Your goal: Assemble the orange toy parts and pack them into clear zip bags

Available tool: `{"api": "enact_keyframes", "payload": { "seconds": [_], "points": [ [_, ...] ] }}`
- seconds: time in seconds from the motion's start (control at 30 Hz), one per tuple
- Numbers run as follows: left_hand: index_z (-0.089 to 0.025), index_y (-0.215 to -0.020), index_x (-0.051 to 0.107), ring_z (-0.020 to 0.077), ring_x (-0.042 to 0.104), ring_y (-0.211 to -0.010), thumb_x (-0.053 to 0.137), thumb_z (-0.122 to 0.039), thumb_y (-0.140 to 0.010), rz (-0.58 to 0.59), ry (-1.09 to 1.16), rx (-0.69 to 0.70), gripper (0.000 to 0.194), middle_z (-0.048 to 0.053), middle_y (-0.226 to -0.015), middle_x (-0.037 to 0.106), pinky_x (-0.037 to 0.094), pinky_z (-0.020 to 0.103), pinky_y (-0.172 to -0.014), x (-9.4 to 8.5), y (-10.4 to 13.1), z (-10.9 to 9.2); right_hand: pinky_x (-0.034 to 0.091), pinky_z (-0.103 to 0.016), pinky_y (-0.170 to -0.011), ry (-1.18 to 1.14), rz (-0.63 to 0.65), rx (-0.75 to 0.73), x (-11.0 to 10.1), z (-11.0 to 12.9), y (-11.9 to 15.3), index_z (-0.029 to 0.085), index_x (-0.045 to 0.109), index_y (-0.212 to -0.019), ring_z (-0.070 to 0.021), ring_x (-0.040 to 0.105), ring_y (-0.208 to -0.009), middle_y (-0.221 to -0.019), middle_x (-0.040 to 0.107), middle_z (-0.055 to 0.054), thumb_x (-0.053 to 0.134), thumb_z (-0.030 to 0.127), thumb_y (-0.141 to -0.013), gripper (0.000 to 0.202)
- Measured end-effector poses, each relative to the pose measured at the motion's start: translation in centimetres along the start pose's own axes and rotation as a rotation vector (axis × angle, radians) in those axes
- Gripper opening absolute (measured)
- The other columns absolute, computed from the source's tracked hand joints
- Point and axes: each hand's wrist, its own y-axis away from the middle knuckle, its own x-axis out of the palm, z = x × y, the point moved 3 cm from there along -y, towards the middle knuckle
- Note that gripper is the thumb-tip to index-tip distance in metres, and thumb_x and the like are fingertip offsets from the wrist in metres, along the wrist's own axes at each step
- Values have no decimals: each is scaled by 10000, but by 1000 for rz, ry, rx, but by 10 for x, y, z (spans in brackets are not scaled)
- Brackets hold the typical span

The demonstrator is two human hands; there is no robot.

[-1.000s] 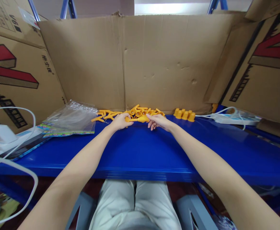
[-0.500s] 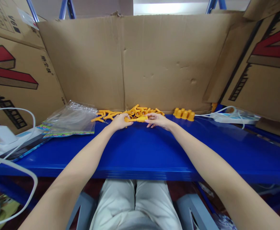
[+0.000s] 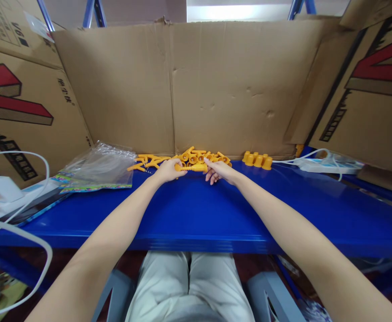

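Observation:
A yellow plastic piece (image 3: 196,167) is held level just above the blue table, with a narrow ridged stem on its left and a thicker body on its right. My left hand (image 3: 167,171) is closed on the stem end, thumb and fingers pinching it. At the other end, my right hand (image 3: 221,171) grips the thick part between thumb and fingers, its lower fingers curled beneath. Right behind the hands lies a pile of yellow cup-ended pieces (image 3: 193,158). Yellow forked pieces (image 3: 152,161) with small metal bits spread beside my left hand.
Several upturned yellow cups (image 3: 258,160) stand in rows to the right. Clear plastic bags (image 3: 98,167) lie on the left of the blue table (image 3: 202,210). Power strips with white cables sit at both sides. A cardboard sheet (image 3: 236,89) walls off the back, with cartons flanking it.
My right hand has turned at the thick end of the yellow piece, its fingers curling further under and its thumb shifting. My left hand stays in place.

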Motion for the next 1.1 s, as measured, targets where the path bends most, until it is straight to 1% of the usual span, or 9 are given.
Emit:
{"api": "enact_keyframes", "payload": {
  "seconds": [0.07,0.13,0.2,0.23,0.37,0.47,0.6,0.87,1.1],
  "points": [
    [-186,-719,577,127,490,-562,697,-385,-627,9,6,-15,250,-36,-583,546,311,244,-563,0,0,0,441,-163,-373,-18,51,-21,-2,0,1,149,583,-860,-102,620,-456,-715,705,-76,520,538,-877,394],
    [-187,-728,579,127,488,-554,696,-387,-624,20,9,-26,254,-40,-569,540,309,244,-559,-1,0,0,491,-169,-444,-39,80,-70,-5,1,2,166,576,-983,-109,664,-558,-872,719,-64,671,381,-824,284],
    [-187,-728,578,128,495,-566,700,-390,-620,19,6,-22,260,-37,-583,549,311,242,-561,-1,0,1,513,-174,-493,-41,69,-113,-7,1,3,172,566,-1048,-106,673,-601,-922,714,-53,739,248,-769,337],
    [-187,-724,577,129,500,-578,702,-392,-618,13,3,-18,262,-33,-597,557,313,242,-564,-1,0,1,514,-175,-499,-36,52,-123,-7,1,3,164,570,-1043,-102,669,-595,-910,714,-54,741,227,-764,333],
    [-188,-716,574,132,501,-591,704,-393,-622,16,-22,-12,260,-29,-608,559,312,244,-571,-1,0,0,487,-164,-468,-8,27,-124,-6,1,2,129,614,-909,-88,644,-543,-813,716,-69,701,271,-806,195],
    [-189,-717,577,136,500,-594,706,-405,-625,16,-30,-1,268,-31,-604,551,313,248,-577,-1,0,0,472,-157,-454,-10,26,-109,-4,2,1,129,626,-832,-86,635,-525,-749,714,-64,662,300,-841,175],
    [-188,-724,584,137,510,-603,715,-409,-625,5,-17,15,275,-29,-621,559,330,252,-595,0,0,2,461,-163,-443,-5,11,-102,-3,3,1,130,627,-760,-89,626,-505,-700,710,-66,625,328,-869,226],
    [-191,-740,587,141,511,-610,734,-426,-615,-5,-38,28,305,-28,-624,555,334,250,-594,1,-1,4,415,-160,-408,4,-38,-102,-1,3,1,122,604,-657,-91,620,-479,-631,697,-85,648,420,-834,349],
    [-195,-781,600,141,503,-586,722,-453,-624,-21,-66,42,325,-32,-600,550,332,251,-593,1,0,4,383,-179,-356,-78,-96,53,7,3,2,136,586,-692,-112,594,-429,-552,666,-97,533,478,-895,401]
  ]
}}
